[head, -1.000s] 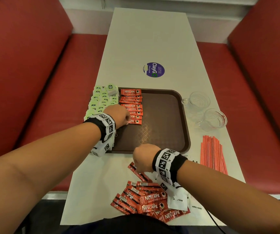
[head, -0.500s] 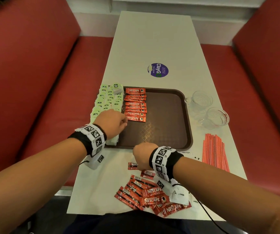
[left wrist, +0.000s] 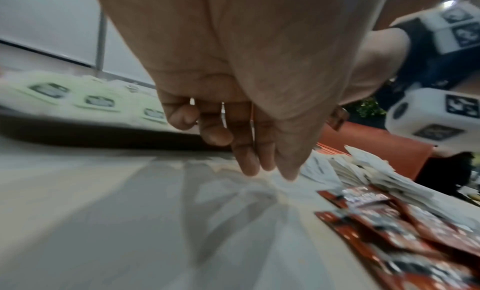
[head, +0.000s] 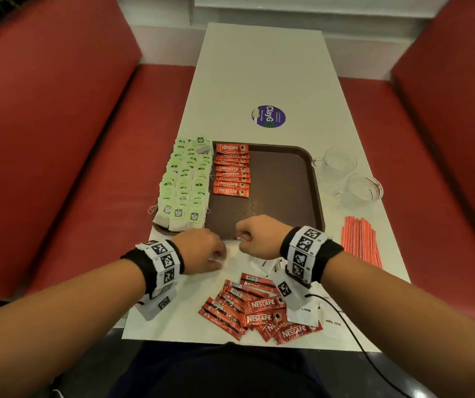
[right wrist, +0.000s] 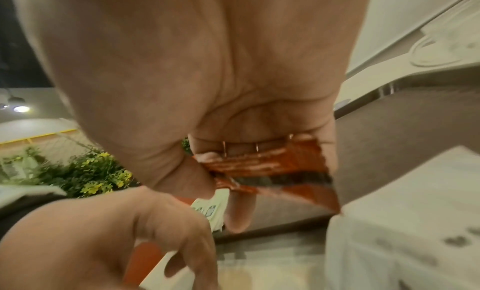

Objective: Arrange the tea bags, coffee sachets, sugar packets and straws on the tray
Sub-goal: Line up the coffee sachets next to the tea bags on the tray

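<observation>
A brown tray (head: 282,191) carries rows of green tea bags (head: 184,185) on its left and a column of red coffee sachets (head: 232,173) beside them. My right hand (head: 240,237) hovers at the tray's near rim, and its curled fingers grip a few red sachets (right wrist: 272,163). My left hand (head: 216,257) is just left of it over the white table. Its fingers (left wrist: 246,167) point down, loosely curled, with nothing seen in them. More loose sachets (head: 253,308) and white sugar packets (head: 302,314) lie near the front edge. Red straws (head: 359,242) lie to the right.
Two glass cups (head: 336,165) (head: 364,189) stand right of the tray. A round purple sticker (head: 268,116) is on the table beyond it. Red bench seats flank the narrow table on both sides. A black cable runs from my right wrist.
My left hand has drawn back from the sachet column on the tray to the table beside my right hand. My right hand rose from the loose pile toward the tray's near rim with sachets.
</observation>
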A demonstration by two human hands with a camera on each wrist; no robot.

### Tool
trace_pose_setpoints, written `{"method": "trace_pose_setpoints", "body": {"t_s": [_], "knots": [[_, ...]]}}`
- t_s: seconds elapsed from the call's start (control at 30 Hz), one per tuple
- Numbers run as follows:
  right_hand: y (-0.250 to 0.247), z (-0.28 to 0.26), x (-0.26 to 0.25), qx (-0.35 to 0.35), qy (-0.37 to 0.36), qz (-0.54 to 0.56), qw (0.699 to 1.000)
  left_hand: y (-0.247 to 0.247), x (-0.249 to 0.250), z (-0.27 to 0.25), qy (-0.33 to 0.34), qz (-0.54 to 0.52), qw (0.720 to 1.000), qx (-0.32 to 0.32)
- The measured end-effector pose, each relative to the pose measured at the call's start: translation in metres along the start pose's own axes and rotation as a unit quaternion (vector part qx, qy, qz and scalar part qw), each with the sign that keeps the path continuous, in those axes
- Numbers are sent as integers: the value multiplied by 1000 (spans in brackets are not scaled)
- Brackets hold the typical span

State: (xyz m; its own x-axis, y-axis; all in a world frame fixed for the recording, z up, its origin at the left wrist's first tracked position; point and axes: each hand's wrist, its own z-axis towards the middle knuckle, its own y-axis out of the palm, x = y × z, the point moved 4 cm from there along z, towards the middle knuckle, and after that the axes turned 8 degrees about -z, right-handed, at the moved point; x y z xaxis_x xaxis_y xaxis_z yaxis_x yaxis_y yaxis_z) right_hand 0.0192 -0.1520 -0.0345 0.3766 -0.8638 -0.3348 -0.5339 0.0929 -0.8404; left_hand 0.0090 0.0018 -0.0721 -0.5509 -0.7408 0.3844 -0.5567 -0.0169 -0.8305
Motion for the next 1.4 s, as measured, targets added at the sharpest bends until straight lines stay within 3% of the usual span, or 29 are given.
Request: {"method": "trace_pose_setpoints", "body": {"t_s": [0.3,0.53,0.67,0.83,0.93,1.1,1.2,1.27,1.4], "knots": [[6,-26,34,21,79,66,994,22,54,31,54,39,997,-44],[13,-38,45,26,93,76,992,19,57,39,60,48,996,-40],[13,-38,49,15,89,61,994,-4,47,33,75,45,995,39],[10,-30,54,8,79,123,989,-35,32,22,123,83,965,218],[1,-28,55,31,68,163,984,-40,21,21,126,88,958,242],[-3,-18,50,64,40,113,991,-46,10,23,68,25,974,217],[-4,-15,46,87,33,96,991,-46,6,31,39,39,982,180],[-5,-11,46,97,35,97,990,-45,2,36,18,42,987,154],[-4,-5,52,97,76,140,982,-53,-15,48,-35,68,983,168]]}}
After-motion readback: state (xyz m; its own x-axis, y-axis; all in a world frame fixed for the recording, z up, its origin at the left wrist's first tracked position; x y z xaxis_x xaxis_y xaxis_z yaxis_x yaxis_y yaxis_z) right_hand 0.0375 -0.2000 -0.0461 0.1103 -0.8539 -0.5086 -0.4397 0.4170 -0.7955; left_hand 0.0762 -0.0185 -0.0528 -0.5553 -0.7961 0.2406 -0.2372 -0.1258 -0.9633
